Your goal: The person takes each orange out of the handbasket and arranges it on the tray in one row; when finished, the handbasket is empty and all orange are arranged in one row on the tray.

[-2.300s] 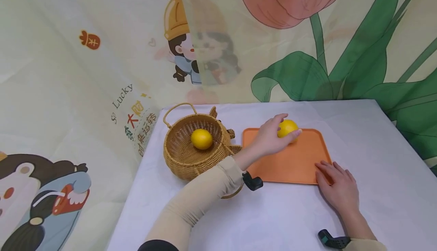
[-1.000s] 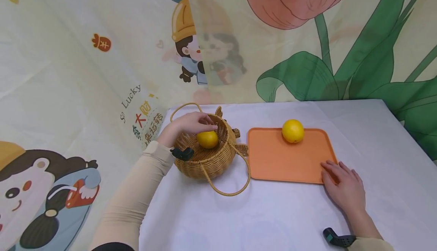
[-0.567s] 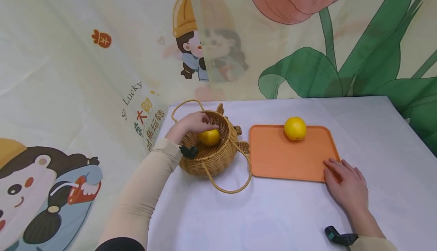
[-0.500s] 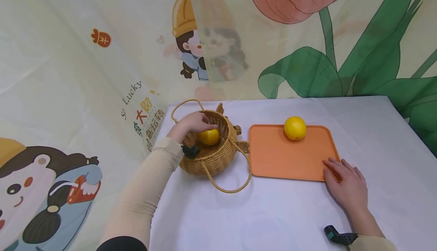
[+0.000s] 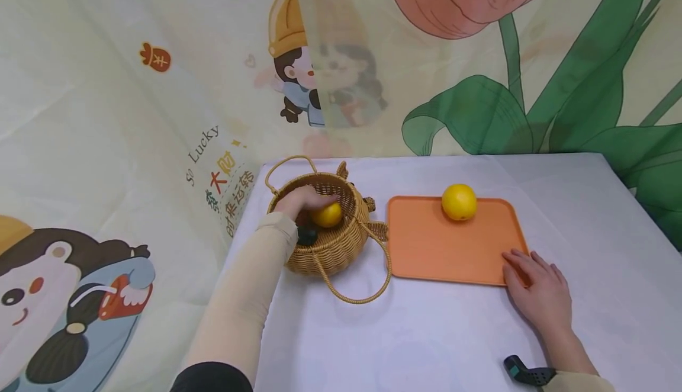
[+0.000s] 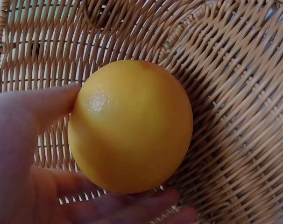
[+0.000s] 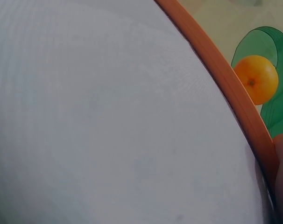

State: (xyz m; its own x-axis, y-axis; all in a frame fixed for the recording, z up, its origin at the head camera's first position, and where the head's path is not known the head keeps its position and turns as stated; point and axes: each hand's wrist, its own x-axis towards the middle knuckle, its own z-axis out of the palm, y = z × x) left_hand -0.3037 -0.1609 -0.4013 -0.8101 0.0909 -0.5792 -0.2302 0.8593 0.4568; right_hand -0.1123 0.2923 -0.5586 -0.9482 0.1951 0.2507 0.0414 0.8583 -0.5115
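In the head view, my left hand (image 5: pixel 302 201) reaches down into a round wicker basket (image 5: pixel 330 256). An orange (image 6: pixel 132 126) lies inside, and the left wrist view has my thumb against one side of it and my fingers curving along its lower side. Part of that hand is hidden by the basket rim and wrist. A second orange (image 5: pixel 459 202) sits near the back edge of an orange tray (image 5: pixel 447 244). My right hand (image 5: pixel 540 294) rests at the tray's front right corner, fingers relaxed.
The basket's front handle loop (image 5: pixel 362 301) lies toward me on the white tablecloth (image 5: pixel 405 339), close to the tray's left side. Another handle (image 5: pixel 288 160) stands up at the back. A printed curtain (image 5: pixel 213 84) hangs behind and left of the table.
My left hand has left the orange on the tray, crossed left to the basket and sunk down to the orange inside. My right hand stays at the tray corner.
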